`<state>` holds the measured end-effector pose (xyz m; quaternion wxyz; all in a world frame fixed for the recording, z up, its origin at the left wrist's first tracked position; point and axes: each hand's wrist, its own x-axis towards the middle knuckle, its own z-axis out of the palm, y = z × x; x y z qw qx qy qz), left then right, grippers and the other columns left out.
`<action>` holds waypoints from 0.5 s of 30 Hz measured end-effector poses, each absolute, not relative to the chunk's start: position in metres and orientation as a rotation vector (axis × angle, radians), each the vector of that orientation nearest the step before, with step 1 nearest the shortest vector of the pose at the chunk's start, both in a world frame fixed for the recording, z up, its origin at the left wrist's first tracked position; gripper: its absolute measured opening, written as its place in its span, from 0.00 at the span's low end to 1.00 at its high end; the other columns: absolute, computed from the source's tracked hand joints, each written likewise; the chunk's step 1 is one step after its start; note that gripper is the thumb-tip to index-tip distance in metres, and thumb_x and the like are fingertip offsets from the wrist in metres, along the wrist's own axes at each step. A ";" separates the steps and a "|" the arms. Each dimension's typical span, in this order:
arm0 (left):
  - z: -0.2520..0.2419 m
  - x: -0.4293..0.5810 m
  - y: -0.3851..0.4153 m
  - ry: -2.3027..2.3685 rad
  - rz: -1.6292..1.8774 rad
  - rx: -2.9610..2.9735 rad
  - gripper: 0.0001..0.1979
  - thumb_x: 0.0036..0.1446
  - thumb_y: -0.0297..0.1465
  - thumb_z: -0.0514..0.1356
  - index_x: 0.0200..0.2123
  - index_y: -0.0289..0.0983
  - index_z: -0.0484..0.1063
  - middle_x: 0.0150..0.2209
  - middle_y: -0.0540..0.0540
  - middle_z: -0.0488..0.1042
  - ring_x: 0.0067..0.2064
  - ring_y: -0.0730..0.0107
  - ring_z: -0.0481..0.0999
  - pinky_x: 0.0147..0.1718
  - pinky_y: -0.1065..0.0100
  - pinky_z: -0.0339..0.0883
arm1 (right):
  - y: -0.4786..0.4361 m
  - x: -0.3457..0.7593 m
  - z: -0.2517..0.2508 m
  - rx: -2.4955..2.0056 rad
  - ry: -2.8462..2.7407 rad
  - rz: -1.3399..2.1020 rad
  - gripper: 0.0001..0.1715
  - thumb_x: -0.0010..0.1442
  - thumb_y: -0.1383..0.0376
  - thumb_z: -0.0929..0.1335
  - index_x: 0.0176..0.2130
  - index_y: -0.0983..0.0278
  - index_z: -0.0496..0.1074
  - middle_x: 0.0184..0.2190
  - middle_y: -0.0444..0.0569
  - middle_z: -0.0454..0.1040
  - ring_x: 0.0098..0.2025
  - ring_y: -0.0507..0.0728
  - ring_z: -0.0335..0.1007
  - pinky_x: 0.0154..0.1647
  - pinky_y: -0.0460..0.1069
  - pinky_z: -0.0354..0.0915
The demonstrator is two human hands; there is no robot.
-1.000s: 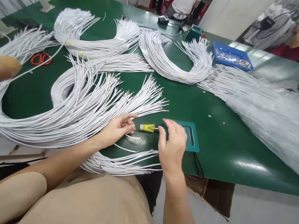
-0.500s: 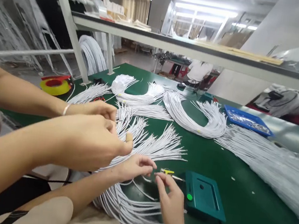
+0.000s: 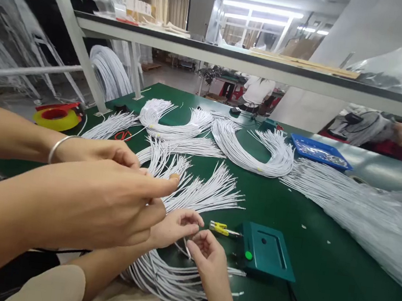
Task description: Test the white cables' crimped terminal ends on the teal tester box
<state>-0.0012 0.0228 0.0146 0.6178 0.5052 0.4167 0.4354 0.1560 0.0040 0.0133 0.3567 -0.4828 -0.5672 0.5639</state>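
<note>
My left hand (image 3: 178,226) is low in the middle, its thumb and fingers curled towards each other. Facing it, my right hand (image 3: 211,258) has its thumb and fingertips drawn together. Anything between the fingertips of either hand is too small to make out. A loose white wire (image 3: 185,248) passes close to my right thumb. Below my hands lies a bundle of white wires (image 3: 165,281), and beyond them a fanned bundle of white wires (image 3: 214,191). A co-worker's two hands (image 3: 116,198) reach in from the left, one with a taped thumb, and partly cover my left forearm.
Right of my hands sits a green device (image 3: 269,251) with a yellow clip (image 3: 222,229) at its side. Curved wire bundles (image 3: 253,150) and a blue tray (image 3: 319,151) lie farther back. Plastic-covered wires (image 3: 370,212) line the right. A shelf (image 3: 214,48) spans above.
My hands have moved closer together and slightly left and down; the yellow clip is now more exposed. The co-worker's hands have shifted. The whole view has swung slightly right.
</note>
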 end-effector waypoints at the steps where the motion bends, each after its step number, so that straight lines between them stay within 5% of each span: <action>1: 0.012 -0.001 0.023 0.963 0.996 1.162 0.10 0.48 0.34 0.67 0.36 0.37 0.76 0.30 0.49 0.72 0.33 0.72 0.70 0.33 0.70 0.63 | 0.003 0.156 0.012 -1.243 -1.450 1.475 0.14 0.51 0.58 0.72 0.27 0.64 0.66 0.23 0.41 0.65 0.27 0.51 0.61 0.29 0.46 0.60; 7: 0.006 0.001 0.027 0.986 1.033 1.070 0.15 0.51 0.35 0.66 0.41 0.37 0.71 0.30 0.51 0.68 0.31 0.75 0.70 0.33 0.72 0.63 | -0.002 0.156 0.012 -1.256 -1.470 1.448 0.09 0.52 0.63 0.71 0.28 0.64 0.68 0.24 0.42 0.68 0.27 0.51 0.64 0.30 0.46 0.62; 12: 0.012 0.005 0.025 0.973 1.025 1.009 0.17 0.50 0.33 0.66 0.40 0.38 0.63 0.29 0.53 0.70 0.29 0.76 0.72 0.33 0.71 0.64 | 0.008 0.161 0.017 -1.266 -1.464 1.093 0.14 0.61 0.60 0.66 0.46 0.62 0.71 0.37 0.49 0.75 0.37 0.55 0.71 0.40 0.49 0.66; 15: 0.015 0.004 0.023 0.980 1.008 1.016 0.17 0.51 0.32 0.66 0.41 0.38 0.62 0.28 0.54 0.70 0.29 0.76 0.72 0.34 0.71 0.64 | 0.016 0.162 0.021 -1.207 -1.561 0.999 0.10 0.62 0.63 0.65 0.42 0.62 0.73 0.37 0.49 0.75 0.39 0.55 0.71 0.41 0.49 0.66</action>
